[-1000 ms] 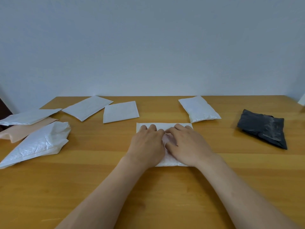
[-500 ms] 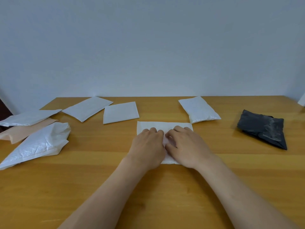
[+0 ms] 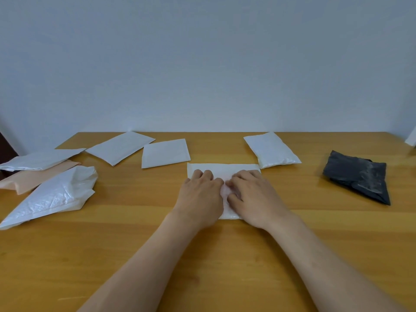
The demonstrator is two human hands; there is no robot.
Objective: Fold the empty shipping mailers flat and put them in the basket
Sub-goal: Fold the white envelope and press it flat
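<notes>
- The left hand (image 3: 200,197) lies palm down on the folded white mailer (image 3: 225,170), its fingers side by side and bent a little at the knuckles — pressing, not pinching.
- The right hand (image 3: 255,197) lies palm down just beside it on the same mailer, fingers close together; the two hands' forefingers nearly meet over the middle.
- The mailer lies flat on the wooden table (image 3: 135,255) in front of the person; its far edge and a strip of the near edge show past the hands.
- Just beyond its right corner lies a puffy white mailer (image 3: 271,150); further right, well apart, a crumpled black mailer (image 3: 358,176).
- Beyond its left corner lies a flat square white mailer (image 3: 165,153), and next to that a longer white mailer (image 3: 120,147).
- At the table's left edge — a glossy white mailer (image 3: 40,159) over a peach mailer (image 3: 33,177), with a rumpled white mailer (image 3: 51,197) nearest the person.
</notes>
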